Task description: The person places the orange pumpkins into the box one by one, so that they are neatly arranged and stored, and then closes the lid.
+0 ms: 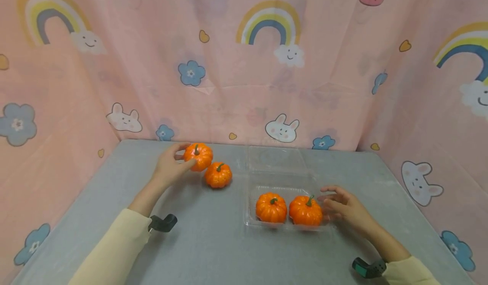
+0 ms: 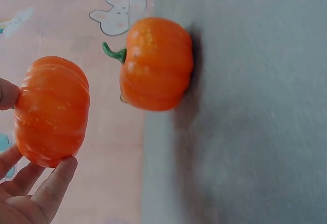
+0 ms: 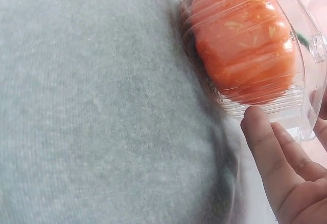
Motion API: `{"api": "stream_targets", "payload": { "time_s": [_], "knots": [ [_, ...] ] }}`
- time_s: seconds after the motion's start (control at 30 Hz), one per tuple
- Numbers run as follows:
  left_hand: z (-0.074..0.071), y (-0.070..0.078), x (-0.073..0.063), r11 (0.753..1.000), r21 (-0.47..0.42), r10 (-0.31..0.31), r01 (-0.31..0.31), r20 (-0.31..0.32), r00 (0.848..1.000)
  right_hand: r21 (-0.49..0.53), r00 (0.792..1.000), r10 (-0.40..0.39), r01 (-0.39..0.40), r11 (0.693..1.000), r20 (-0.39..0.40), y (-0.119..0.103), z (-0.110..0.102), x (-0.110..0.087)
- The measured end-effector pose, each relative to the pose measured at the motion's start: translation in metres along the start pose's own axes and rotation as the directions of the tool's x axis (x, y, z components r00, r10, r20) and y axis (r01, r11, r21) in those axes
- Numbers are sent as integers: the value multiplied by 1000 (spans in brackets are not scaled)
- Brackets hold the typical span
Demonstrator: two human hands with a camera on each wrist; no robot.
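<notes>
My left hand (image 1: 168,166) holds a small orange pumpkin (image 1: 199,156) with a green stem, thumb on one side and fingers on the other. In the left wrist view this pumpkin (image 2: 53,112) is raised off the table. A second pumpkin (image 1: 218,175) sits on the table close beside it. Two more pumpkins, one left (image 1: 271,208) and one right (image 1: 306,211), lie side by side in the front of a clear plastic clamshell box (image 1: 249,223). Against the box's right wall rests my right hand (image 1: 350,211), fingers fairly straight, touching the ribbed plastic (image 3: 276,101).
The box's clear lid (image 1: 276,160) is folded back toward the rear of the grey-covered table (image 1: 206,242). A pink patterned curtain (image 1: 236,94) stands behind and along both sides. Dark wrist devices, left (image 1: 163,223) and right (image 1: 369,268), sit by the sleeves.
</notes>
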State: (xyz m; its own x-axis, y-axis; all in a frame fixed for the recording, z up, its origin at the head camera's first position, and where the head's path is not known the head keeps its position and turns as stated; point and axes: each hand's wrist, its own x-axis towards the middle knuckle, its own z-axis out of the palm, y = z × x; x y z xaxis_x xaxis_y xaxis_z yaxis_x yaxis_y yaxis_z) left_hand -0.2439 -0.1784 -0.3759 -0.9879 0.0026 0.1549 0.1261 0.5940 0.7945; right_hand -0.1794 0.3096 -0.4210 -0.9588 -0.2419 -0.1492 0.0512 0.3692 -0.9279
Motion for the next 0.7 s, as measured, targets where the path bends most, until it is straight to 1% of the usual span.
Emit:
{"api": "stream_targets", "payload": {
  "time_s": [0.17,0.23,0.37,0.53,0.7],
  "knots": [
    [7,10,-1,999,-11,37,-37,28,999,-19,1000,11,-11,1000,-9,0,2,0],
    [11,14,-1,999,-15,43,-42,41,998,-26,1000,16,-16,1000,-9,0,3,0],
    [18,23,0,997,-30,74,-73,51,996,-29,1000,20,-20,999,-8,-1,3,1],
    [28,35,6,991,-57,127,-124,64,990,-38,1000,17,-17,999,-8,-2,1,1],
    [39,50,11,985,-104,145,-136,90,985,-37,1000,23,-23,999,-11,-3,1,1]
  ]
}}
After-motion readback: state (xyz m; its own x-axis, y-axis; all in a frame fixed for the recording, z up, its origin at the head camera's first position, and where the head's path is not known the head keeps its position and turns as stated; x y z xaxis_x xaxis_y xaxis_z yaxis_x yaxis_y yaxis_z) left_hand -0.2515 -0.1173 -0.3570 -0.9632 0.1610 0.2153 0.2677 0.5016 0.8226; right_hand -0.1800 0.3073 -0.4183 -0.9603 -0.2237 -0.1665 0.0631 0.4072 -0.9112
